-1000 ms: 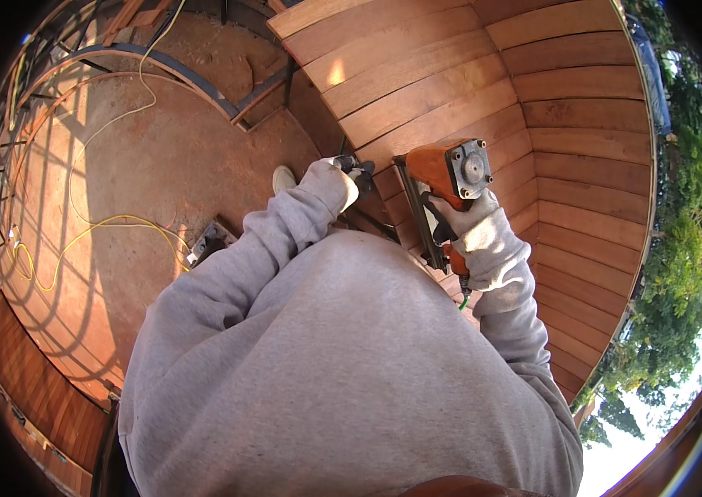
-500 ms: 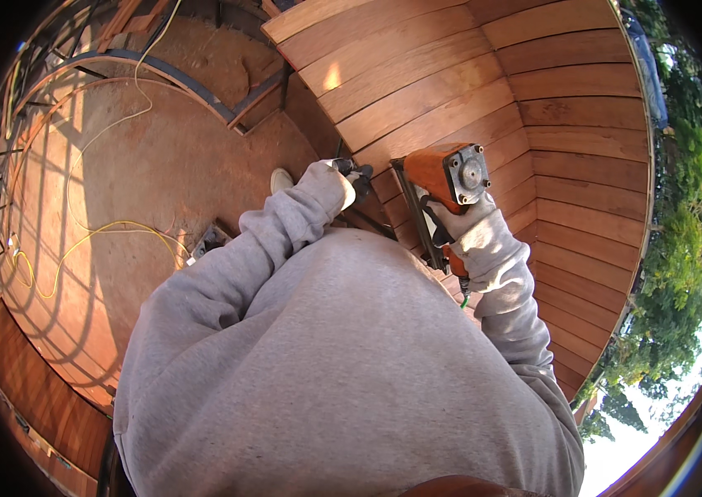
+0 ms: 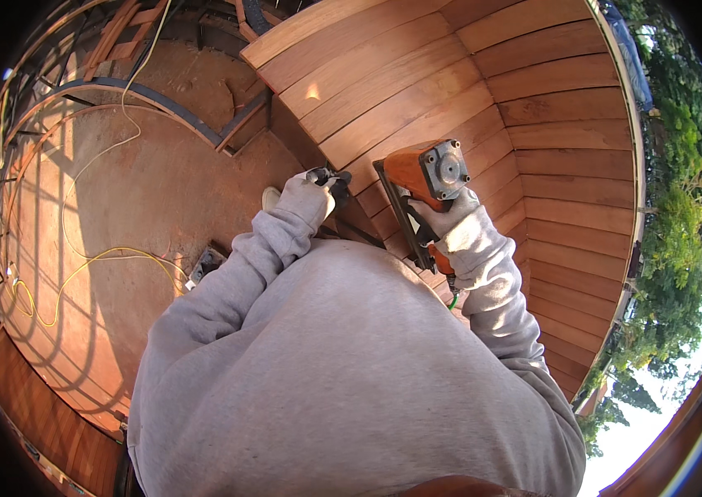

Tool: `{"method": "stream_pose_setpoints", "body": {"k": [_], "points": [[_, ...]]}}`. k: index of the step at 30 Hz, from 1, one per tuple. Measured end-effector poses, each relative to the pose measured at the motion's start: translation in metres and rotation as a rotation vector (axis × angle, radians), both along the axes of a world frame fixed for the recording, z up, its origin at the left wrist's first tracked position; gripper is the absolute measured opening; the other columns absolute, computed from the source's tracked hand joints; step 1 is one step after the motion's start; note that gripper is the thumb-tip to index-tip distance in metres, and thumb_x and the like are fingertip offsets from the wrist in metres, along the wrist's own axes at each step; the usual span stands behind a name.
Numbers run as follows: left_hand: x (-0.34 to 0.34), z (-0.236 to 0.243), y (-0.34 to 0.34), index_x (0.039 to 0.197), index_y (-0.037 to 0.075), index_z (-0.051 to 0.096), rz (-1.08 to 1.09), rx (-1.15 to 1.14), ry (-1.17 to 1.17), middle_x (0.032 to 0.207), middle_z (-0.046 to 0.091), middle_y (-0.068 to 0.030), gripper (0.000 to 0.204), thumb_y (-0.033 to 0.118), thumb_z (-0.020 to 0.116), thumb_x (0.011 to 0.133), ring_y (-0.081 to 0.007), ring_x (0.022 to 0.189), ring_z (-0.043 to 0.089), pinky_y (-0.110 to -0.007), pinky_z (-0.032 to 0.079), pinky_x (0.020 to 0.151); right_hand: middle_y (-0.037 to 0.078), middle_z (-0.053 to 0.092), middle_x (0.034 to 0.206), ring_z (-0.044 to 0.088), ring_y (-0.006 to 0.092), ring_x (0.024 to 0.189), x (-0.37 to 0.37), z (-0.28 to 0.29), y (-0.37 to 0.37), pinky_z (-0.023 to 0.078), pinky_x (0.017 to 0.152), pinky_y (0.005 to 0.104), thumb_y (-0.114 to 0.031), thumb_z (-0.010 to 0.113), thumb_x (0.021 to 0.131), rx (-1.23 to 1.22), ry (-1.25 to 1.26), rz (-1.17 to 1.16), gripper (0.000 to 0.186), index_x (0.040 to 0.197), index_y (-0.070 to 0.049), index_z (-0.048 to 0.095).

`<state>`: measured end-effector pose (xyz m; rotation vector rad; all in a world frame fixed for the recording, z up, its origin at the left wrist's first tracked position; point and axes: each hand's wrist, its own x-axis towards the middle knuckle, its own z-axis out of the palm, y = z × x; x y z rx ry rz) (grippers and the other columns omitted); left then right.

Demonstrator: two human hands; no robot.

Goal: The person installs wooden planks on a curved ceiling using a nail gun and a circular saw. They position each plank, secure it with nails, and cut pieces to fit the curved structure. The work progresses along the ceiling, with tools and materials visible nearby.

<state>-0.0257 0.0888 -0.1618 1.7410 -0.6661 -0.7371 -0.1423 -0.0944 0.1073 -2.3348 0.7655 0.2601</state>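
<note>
On a curved deck of reddish planks (image 3: 467, 91) beside bare subfloor (image 3: 144, 190), the gloved right hand (image 3: 454, 236) wraps its fingers around an orange nail gun (image 3: 421, 178) standing on the boards. The gloved left hand (image 3: 309, 195) pinches a small dark tool (image 3: 334, 178) at the plank edge.

I see an orange nail gun (image 3: 427, 178) with a grey metal cap on its upper end and a long dark magazine running along its left side. It stands tilted against the wooden planks (image 3: 483, 108), its body rising above my right hand's (image 3: 454, 236) gloved fingers, which wrap its grip from below. Left of those fingers, a small dark tool (image 3: 330, 178) juts just past my left hand's (image 3: 305, 199) fingertips, pressed against the plank edge; I cannot tell its kind.
</note>
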Motion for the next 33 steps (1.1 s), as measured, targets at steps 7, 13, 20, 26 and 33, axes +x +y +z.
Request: {"method": "stream_pose_setpoints", "body": {"k": [7, 13, 20, 26, 33], "points": [[0.011, 0.061, 0.002, 0.106, -0.002, 0.068, -0.012, 0.183, 0.100, 0.089, 0.071, -0.0106, 0.013, 0.005, 0.067, 0.095, -0.0184, 0.077, 0.067, -0.030, 0.057, 0.068, 0.015, 0.073, 0.111, 0.069, 0.0306, 0.107, 0.014, 0.011, 0.008, 0.055, 0.093, 0.0385, -0.032, 0.076, 0.084, -0.005, 0.119, -0.091, 0.044, 0.122, -0.011, 0.068], [0.004, 0.028, -0.005, 0.101, 0.005, 0.070, 0.055, 0.184, 0.207, 0.090, 0.073, -0.0097, 0.019, 0.022, 0.071, 0.093, -0.0231, 0.083, 0.069, -0.033, 0.056, 0.071, 0.016, 0.072, 0.112, 0.069, 0.0317, 0.108, 0.019, 0.007, 0.005, 0.055, 0.093, 0.0390, -0.034, 0.075, 0.085, 0.044, 0.120, -0.043, 0.047, 0.125, -0.011, 0.067], [0.006, 0.046, -0.008, 0.101, 0.008, 0.071, 0.113, 0.234, 0.442, 0.091, 0.074, -0.0098, 0.023, 0.030, 0.070, 0.094, -0.0257, 0.081, 0.069, -0.034, 0.055, 0.073, 0.017, 0.072, 0.112, 0.069, 0.0329, 0.108, 0.021, 0.004, 0.003, 0.054, 0.093, 0.0392, -0.033, 0.075, 0.084, 0.040, 0.143, -0.045, 0.048, 0.126, -0.011, 0.066], [0.027, 0.068, 0.003, 0.105, -0.001, 0.068, 0.009, 0.085, 0.320, 0.089, 0.072, -0.0115, 0.016, 0.011, 0.068, 0.095, -0.0202, 0.074, 0.068, -0.031, 0.057, 0.065, 0.015, 0.072, 0.114, 0.069, 0.0309, 0.109, 0.020, 0.010, 0.007, 0.054, 0.094, 0.0377, -0.032, 0.075, 0.084, 0.017, 0.116, -0.062, 0.049, 0.127, -0.009, 0.065], [0.041, 0.111, 0.002, 0.111, -0.004, 0.067, 0.117, 0.163, 0.371, 0.087, 0.069, -0.0119, 0.018, -0.001, 0.057, 0.097, -0.0206, 0.073, 0.067, -0.032, 0.058, 0.063, 0.014, 0.074, 0.109, 0.071, 0.0282, 0.105, 0.021, 0.014, 0.005, 0.054, 0.092, 0.0354, -0.030, 0.077, 0.083, 0.070, 0.036, -0.162, 0.047, 0.122, -0.006, 0.068]]}}
